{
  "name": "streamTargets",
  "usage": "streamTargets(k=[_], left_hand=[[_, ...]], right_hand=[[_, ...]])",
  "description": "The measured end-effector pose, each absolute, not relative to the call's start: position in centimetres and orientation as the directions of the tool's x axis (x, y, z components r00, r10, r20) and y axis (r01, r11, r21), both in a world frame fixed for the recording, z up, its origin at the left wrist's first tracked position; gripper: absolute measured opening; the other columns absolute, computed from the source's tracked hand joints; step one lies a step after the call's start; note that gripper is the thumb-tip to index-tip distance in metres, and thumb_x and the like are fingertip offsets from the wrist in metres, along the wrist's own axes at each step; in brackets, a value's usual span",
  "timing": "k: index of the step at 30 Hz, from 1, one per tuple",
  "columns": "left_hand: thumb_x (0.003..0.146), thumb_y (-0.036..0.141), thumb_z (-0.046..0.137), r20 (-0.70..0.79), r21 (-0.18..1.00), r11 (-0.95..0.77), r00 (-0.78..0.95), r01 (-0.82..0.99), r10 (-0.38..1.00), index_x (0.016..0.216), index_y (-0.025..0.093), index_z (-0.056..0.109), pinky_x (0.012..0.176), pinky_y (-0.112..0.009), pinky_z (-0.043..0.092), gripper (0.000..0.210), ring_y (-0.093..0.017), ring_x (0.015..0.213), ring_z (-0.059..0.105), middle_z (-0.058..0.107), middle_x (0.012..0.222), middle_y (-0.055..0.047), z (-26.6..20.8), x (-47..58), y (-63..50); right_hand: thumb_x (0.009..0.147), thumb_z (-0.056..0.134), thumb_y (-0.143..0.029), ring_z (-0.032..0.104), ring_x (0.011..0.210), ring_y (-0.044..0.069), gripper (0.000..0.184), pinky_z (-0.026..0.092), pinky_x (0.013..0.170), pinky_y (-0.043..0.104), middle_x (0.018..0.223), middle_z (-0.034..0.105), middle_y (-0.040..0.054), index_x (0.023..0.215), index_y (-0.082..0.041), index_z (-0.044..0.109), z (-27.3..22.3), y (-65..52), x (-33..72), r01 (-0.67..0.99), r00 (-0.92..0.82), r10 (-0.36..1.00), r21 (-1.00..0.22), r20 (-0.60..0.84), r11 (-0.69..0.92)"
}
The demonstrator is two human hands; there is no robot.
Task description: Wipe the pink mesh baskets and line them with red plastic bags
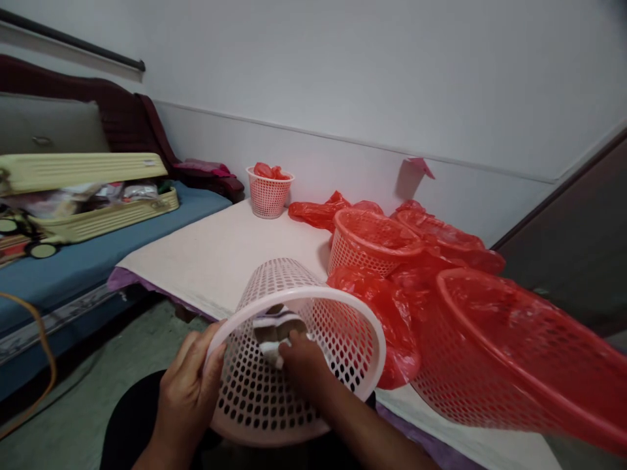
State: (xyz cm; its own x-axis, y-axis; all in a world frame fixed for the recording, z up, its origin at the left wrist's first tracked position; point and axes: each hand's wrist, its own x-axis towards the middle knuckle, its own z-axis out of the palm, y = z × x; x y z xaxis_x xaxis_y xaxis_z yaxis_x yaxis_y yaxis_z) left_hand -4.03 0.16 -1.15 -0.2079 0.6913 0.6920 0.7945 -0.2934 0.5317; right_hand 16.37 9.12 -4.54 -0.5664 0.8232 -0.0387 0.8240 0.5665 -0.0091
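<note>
My left hand (191, 378) grips the left rim of a pale pink perforated plastic basket (298, 293), thumb inside and fingers outside. The basket lies tilted with its mouth facing me, above my lap at the table's front edge. Deep inside it, my right hand (301, 359) is closed on a striped cloth (278, 326) in white, brown and grey, bunched against the basket's inner wall. Part of the cloth and some of the right fingertips are hidden.
Red-bag-lined baskets (375, 235) and a nearer large one (470, 352) crowd the table's right side. A small pink basket (269, 196) stands at the back, by the wall. On the left, an open yellow suitcase (108, 219) rests on a blue-covered bench (196, 202).
</note>
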Motion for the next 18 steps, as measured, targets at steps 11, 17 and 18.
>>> streamTargets(k=[11, 17, 18], left_hand=[[0.095, 0.039, 0.052, 0.615, 0.679, -0.241, -0.356, 0.694, 0.704, 0.118, 0.025, 0.065, 0.091, -0.025, 0.046, 0.029, -0.017, 0.101, 0.064, 0.069, 0.110, -0.001, 0.1, -5.9, 2.4], [0.094, 0.044, 0.052, 0.564, 0.713, -0.233, -0.343, 0.662, 0.751, 0.110, 0.027, 0.067, 0.084, -0.025, 0.044, 0.027, -0.015, 0.091, 0.061, 0.066, 0.097, 0.001, 1.2, -6.0, 2.5], [0.094, 0.046, 0.053, 0.541, 0.736, -0.210, -0.373, 0.643, 0.754, 0.109, 0.027, 0.067, 0.083, -0.025, 0.044, 0.028, -0.015, 0.090, 0.061, 0.065, 0.096, 0.002, 1.2, -5.9, 2.3]], right_hand=[[0.087, 0.063, -0.027, 0.065, 0.081, 0.029, 0.030, 0.053, 0.065, 0.041, 0.101, 0.071, 0.0125, 0.115, -0.018, 0.062, -5.8, 0.7, 17.3, 0.584, -0.755, 0.522, 0.046, 0.398, 0.810], [0.089, 0.060, -0.022, 0.063, 0.077, 0.027, 0.028, 0.053, 0.062, 0.039, 0.096, 0.070, 0.0139, 0.115, -0.014, 0.061, -6.9, 0.6, 16.2, 0.570, -0.745, 0.479, 0.069, 0.464, 0.819], [0.088, 0.060, -0.021, 0.062, 0.077, 0.026, 0.028, 0.053, 0.063, 0.039, 0.096, 0.070, 0.0145, 0.115, -0.012, 0.061, -6.7, 0.7, 15.9, 0.556, -0.744, 0.468, 0.053, 0.477, 0.830]])
